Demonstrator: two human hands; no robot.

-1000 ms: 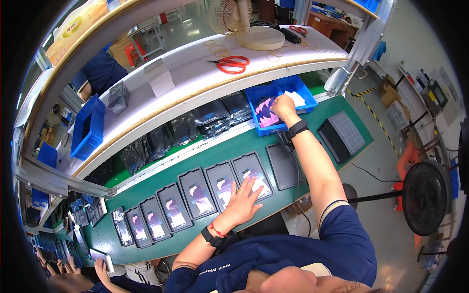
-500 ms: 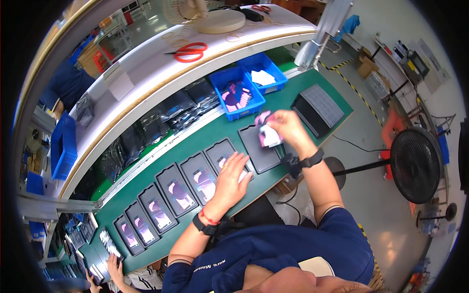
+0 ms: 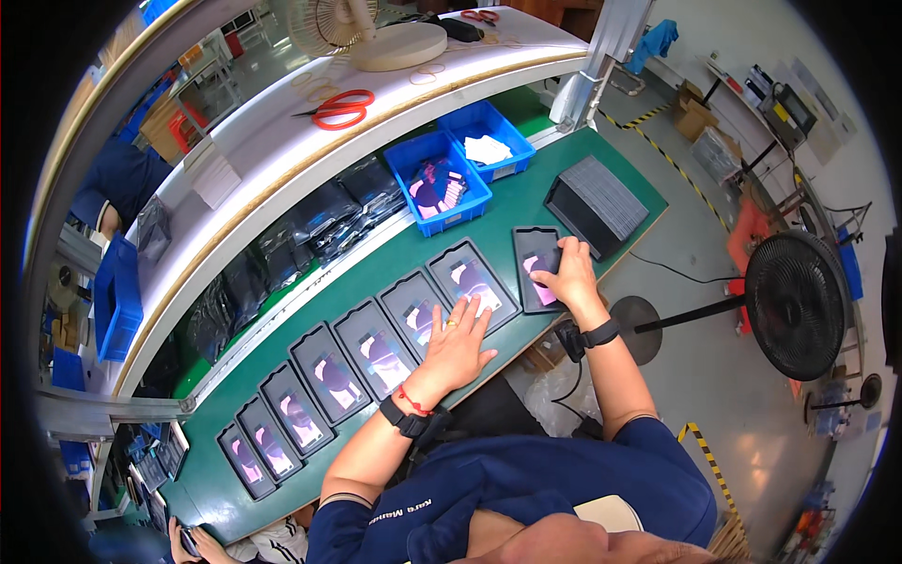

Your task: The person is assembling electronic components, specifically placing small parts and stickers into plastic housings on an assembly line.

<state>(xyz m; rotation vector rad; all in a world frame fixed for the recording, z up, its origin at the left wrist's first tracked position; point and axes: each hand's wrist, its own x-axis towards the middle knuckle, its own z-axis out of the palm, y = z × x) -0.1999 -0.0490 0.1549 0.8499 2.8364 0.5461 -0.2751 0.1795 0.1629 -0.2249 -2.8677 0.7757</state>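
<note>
My left hand [image 3: 458, 350] is open, its fingers spread over the near edges of two dark grey trays. A thin pink and purple film piece [image 3: 470, 279] lies in the tray [image 3: 505, 303] just right of its fingertips. My right hand [image 3: 575, 282] grips a further dark tray [image 3: 534, 241] at the right end of the row, thumb over the inside and fingers along the right edge. Pink and purple film [image 3: 543, 293] shows in that tray, partly covered by my thumb. Several trays [image 3: 303, 411] with similar film pieces run in a slanting row to the left.
A stack of dark trays [image 3: 601, 207] stands right of my right hand. Beyond the row are a blue bin [image 3: 456, 218] of pink and purple pieces and another blue bin [image 3: 507, 167] of white pieces. Red scissors [image 3: 342, 110] lie on the raised shelf. Another person's hands [image 3: 193, 542] are at lower left.
The pink and white pieces are out of my right hand. The formerly bare tray now contains film. Another tray is at its right, under my right hand. My left fingers have spread.
</note>
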